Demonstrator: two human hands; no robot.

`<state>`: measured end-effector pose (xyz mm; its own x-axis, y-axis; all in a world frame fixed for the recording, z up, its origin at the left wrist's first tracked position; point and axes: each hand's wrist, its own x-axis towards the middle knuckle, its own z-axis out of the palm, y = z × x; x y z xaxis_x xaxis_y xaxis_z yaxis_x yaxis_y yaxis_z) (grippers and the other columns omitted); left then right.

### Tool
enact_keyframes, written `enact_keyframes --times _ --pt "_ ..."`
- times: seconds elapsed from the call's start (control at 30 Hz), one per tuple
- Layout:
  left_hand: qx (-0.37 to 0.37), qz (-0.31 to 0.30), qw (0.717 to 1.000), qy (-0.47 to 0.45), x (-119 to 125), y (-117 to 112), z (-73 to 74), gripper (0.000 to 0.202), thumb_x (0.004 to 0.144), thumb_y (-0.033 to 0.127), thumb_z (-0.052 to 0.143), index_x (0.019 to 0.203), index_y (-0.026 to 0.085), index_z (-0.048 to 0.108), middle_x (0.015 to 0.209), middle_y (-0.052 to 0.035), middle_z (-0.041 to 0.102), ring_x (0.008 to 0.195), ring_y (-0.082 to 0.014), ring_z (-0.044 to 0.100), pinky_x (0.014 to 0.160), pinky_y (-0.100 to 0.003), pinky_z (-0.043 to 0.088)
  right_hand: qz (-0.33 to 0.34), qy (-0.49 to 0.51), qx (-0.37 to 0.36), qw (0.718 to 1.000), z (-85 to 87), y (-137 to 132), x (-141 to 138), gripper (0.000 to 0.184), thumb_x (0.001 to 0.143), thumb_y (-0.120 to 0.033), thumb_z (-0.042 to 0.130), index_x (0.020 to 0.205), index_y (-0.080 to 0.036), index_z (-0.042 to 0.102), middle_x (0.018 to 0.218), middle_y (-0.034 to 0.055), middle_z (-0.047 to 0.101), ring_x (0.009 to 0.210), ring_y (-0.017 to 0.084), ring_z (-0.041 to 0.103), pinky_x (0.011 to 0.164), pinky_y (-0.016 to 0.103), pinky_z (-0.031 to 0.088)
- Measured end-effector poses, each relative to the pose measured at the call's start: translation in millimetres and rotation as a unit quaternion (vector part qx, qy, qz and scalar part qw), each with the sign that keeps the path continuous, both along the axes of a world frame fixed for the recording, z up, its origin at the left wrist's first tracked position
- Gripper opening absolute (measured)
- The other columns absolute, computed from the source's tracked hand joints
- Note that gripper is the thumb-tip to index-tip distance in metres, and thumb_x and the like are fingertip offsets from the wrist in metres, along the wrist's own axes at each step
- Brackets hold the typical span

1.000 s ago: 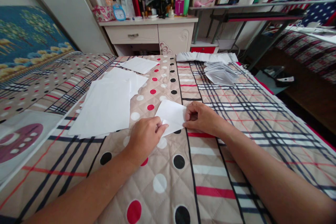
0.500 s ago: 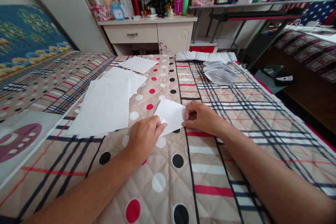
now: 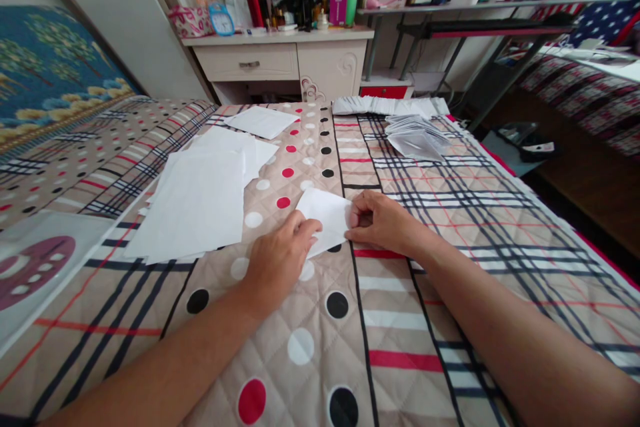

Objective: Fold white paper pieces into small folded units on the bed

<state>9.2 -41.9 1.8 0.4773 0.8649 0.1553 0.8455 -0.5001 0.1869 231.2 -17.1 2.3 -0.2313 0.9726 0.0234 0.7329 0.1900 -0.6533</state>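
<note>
A small folded white paper (image 3: 326, 215) lies on the quilted bedspread (image 3: 400, 320) in front of me. My left hand (image 3: 280, 257) rests on its near left corner, fingers curled and pressing the paper down. My right hand (image 3: 381, 221) pinches the paper's right edge with bent fingers. Both hands touch the same sheet, which lies flat on the bed.
A loose stack of white sheets (image 3: 200, 197) lies to the left, with another sheet (image 3: 261, 121) farther back. A pile of folded papers (image 3: 416, 137) sits at the far right of the bed. A white desk (image 3: 285, 63) and cluttered shelves stand behind.
My left hand has slid forward over the paper's near left corner. The right hand stays on the right edge. The view has shifted slightly.
</note>
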Motion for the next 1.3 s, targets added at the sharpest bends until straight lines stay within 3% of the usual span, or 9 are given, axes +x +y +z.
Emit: enact_keyframes --times 0.2,0.37,0.5,0.6,0.87,1.3 --pt "0.013 -0.122 0.992 0.029 -7.1 7.8 -11.7 0.053 0.092 0.009 0.04 0.123 0.047 0.061 0.096 0.0007 0.049 0.067 -0.0087 0.049 0.059 -0.02 0.037 -0.004 -0.005 0.004 1.0 0.8 0.1 -1.1 0.012 0.063 -0.024 0.073 0.064 -0.019 0.061 0.075 -0.0002 0.058 0.063 0.012 0.051 0.056 0.024 0.036" --pt "-0.018 -0.136 0.989 0.054 -6.3 10.4 -7.0 0.059 0.091 0.009 0.041 0.126 0.054 0.055 0.094 0.0014 0.044 0.065 -0.0081 0.045 0.057 -0.019 0.035 -0.002 -0.009 0.014 1.0 1.3 -0.1 -0.6 0.011 0.064 -0.023 0.073 0.064 -0.018 0.063 0.079 0.0008 0.059 0.065 0.012 0.053 0.058 0.024 0.037" --pt "-0.043 -0.12 0.99 0.054 -4.3 9.8 -3.3 0.063 0.089 0.007 0.04 0.129 0.053 0.053 0.095 0.0011 0.045 0.065 -0.0094 0.044 0.057 -0.02 0.036 0.012 -0.015 0.002 1.0 3.2 -1.4 -0.1 0.016 0.069 -0.032 0.073 0.068 -0.019 0.064 0.072 0.0001 0.06 0.064 0.013 0.053 0.057 0.025 0.036" --pt "-0.07 -0.113 0.991 0.031 -5.5 11.4 -4.5 0.06 0.087 0.006 0.04 0.127 0.048 0.058 0.096 0.0001 0.046 0.07 -0.0106 0.047 0.063 -0.02 0.04 0.011 -0.046 0.032 0.998 4.7 -3.0 -1.7 0.025 0.065 -0.041 0.078 0.07 -0.02 0.065 0.08 0.0021 0.062 0.072 0.016 0.055 0.062 0.027 0.037" --pt "-0.168 -0.132 0.967 -0.137 -22.9 23.0 -3.0 0.04 0.089 0.014 0.051 0.12 0.032 0.068 0.1 -0.0022 0.06 0.088 -0.0136 0.058 0.082 -0.026 0.046 0.0 -0.076 0.043 0.996 4.2 -4.1 -5.0 0.026 0.061 -0.038 0.082 0.07 -0.02 0.065 0.082 0.0019 0.06 0.076 0.017 0.054 0.065 0.027 0.035" --pt "-0.232 -0.177 0.954 -0.072 -38.2 29.0 22.0 0.057 0.08 0.017 0.066 0.132 0.04 0.056 0.11 0.0009 0.058 0.101 -0.0156 0.056 0.084 -0.025 0.041 -0.005 -0.07 0.036 0.997 3.1 -3.1 -4.3 0.028 0.06 -0.038 0.083 0.069 -0.02 0.063 0.083 0.0016 0.06 0.074 0.016 0.054 0.064 0.027 0.037"
